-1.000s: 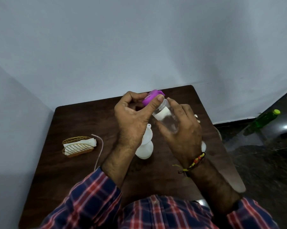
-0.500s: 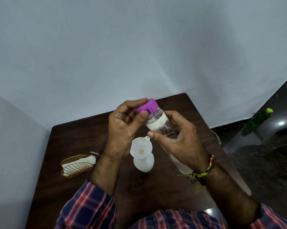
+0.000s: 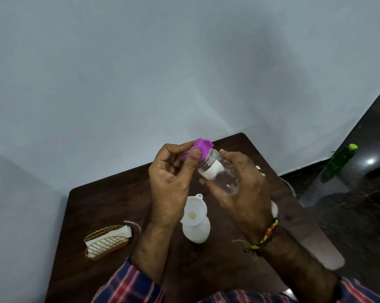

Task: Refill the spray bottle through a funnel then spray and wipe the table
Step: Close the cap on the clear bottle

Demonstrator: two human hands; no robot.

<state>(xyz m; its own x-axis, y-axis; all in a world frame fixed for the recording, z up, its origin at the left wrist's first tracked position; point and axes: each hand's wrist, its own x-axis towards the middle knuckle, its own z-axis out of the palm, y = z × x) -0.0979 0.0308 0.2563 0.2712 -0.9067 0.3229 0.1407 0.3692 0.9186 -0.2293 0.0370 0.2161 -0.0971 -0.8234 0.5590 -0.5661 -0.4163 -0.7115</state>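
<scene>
Tabletop (image 3: 110,206): dark wood. Spray bottle (image 3: 196,231), white, w/ funnel (image 3: 193,212) seated in neck, centre-near. Clear bottle (image 3: 222,174) held tilted above by right hand (image 3: 241,193), fingers wrapped round body. Purple cap (image 3: 201,147) pinched by left hand (image 3: 171,171). Step judged: uncapping. Next: cap removed, mouth aligned over funnel, slow pour.

Red, white and blue plaid sleeves (image 3: 127,285); a beaded red-yellow-black thread bracelet (image 3: 264,236) circles the right wrist.
</scene>
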